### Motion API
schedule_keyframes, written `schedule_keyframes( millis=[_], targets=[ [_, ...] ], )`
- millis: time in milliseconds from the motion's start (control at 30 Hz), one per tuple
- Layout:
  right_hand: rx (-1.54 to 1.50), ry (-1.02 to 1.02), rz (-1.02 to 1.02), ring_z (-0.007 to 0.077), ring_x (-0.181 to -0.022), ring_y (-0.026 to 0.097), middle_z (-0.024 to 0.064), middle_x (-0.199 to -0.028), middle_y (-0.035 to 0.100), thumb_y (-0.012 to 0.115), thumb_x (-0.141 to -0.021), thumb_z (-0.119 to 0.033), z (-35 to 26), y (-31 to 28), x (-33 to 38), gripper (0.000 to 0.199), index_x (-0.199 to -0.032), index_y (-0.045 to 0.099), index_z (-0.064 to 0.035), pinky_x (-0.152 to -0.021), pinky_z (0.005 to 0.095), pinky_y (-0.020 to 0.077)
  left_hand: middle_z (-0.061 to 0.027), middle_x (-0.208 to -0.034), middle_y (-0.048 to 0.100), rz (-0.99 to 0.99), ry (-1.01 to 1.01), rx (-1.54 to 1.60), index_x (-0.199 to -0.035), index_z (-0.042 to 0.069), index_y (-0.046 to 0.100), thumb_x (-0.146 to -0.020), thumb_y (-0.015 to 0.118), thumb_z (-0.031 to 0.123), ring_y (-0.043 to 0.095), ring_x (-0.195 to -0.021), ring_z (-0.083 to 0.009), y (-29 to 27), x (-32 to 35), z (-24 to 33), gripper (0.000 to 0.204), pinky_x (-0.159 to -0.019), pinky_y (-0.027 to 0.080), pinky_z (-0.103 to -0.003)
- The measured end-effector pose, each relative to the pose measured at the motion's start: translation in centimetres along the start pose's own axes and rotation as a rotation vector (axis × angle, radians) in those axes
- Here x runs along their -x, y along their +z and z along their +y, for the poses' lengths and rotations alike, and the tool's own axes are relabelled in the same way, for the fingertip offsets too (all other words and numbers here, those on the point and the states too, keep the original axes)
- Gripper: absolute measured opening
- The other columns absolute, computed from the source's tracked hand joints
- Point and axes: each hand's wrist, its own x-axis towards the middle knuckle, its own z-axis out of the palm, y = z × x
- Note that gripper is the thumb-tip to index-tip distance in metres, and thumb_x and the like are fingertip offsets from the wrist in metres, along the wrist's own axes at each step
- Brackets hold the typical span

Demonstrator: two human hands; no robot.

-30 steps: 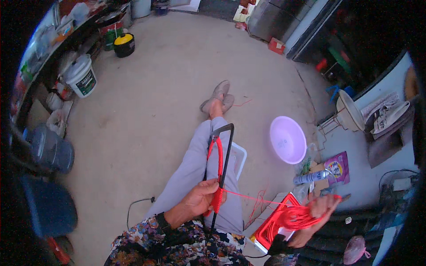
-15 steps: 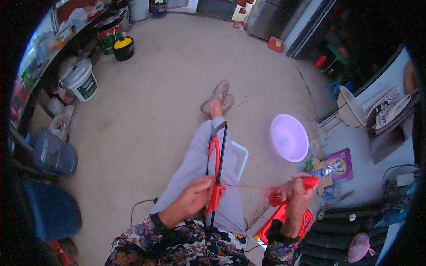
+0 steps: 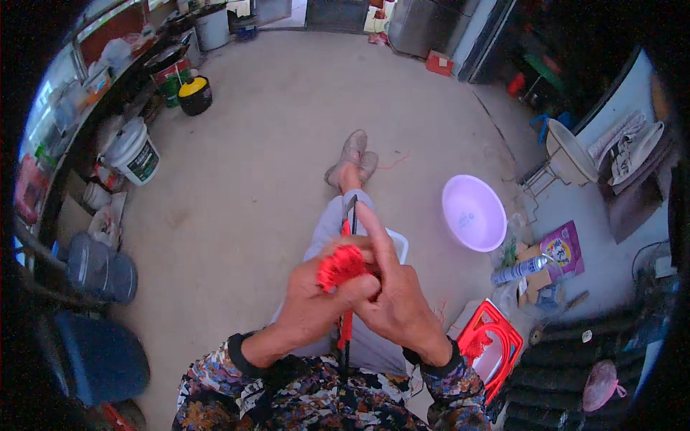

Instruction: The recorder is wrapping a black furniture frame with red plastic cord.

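My two hands meet above my lap in front of an upright black rod, which has red cord bound along its length. A bundle of red thread lies between them, with its end facing up. My left hand is closed at the bundle, its thumb pointing right below it. My right hand presses in from the right, its index finger stretched up beside the rod and its other fingers partly hidden. The hands cover the middle of the rod. Red cord shows again below them.
Low at my right stands a red-rimmed basket with red material inside. A purple basin sits on the floor ahead right, near a spray can. Along the left are a white bucket, a water jug and a blue bin.
My right hand has come in from the far right with the red thread bundle, up to my left hand at the rod. The basket it covered now shows more fully.
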Motion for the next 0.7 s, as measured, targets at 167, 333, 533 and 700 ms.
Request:
schedule_keyframes(
  millis=[167,333,533,700],
  targets=[
    [-0.374,0.419,-0.324,0.0124,-0.066,0.056,0.0056,-0.071,0.059,0.067,-0.076,-0.011,2.6,-0.4,4.3,0.078,-0.141,0.025,-0.0098,-0.058,0.0293,0.0432,-0.0161,-0.091,0.064,-0.068,0.161,0.466,-0.091,0.004,0.06,-0.084,0.061,0.038,0.06,-0.092,-0.028,-3.1,0.2,1.6,0.034,-0.088,0.044,-0.039],
    [-1.072,0.523,-0.267,0.0064,-0.053,0.04,-0.0045,-0.056,0.041,0.056,-0.083,-0.011,4.2,-3.3,7.3,0.055,-0.135,0.038,-0.009,-0.05,0.0226,0.0325,-0.012,-0.067,0.063,-0.585,0.021,0.232,-0.085,0.005,0.063,-0.083,0.063,0.031,0.06,-0.063,-0.0268,-6.6,1.1,2.7,0.026,-0.07,0.049,-0.037],
    [-1.505,0.359,0.015,0.0087,-0.049,0.034,-0.005,-0.052,0.028,0.047,-0.086,-0.008,8.9,-3.5,6.7,0.031,-0.115,0.055,-0.0068,-0.049,0.0255,0.0303,-0.0124,-0.065,0.058,-0.576,0.009,-1.214,-0.087,0.003,0.058,-0.078,0.062,0.015,0.056,-0.06,-0.0324,-6.9,1.6,0.0,0.015,-0.057,0.041,-0.042],
    [-0.491,0.493,0.027,0.0156,-0.064,0.053,0.0054,-0.068,0.056,0.053,-0.082,-0.008,11.9,-0.9,6.9,0.02,-0.097,0.065,-0.0088,-0.059,0.0279,0.0418,-0.0157,-0.072,0.061,-0.368,-0.02,-1.339,-0.101,0.004,0.056,-0.076,0.06,0.011,0.06,-0.071,-0.0346,-7.9,0.9,-6.2,0.027,-0.059,0.043,-0.045]
  ],
)
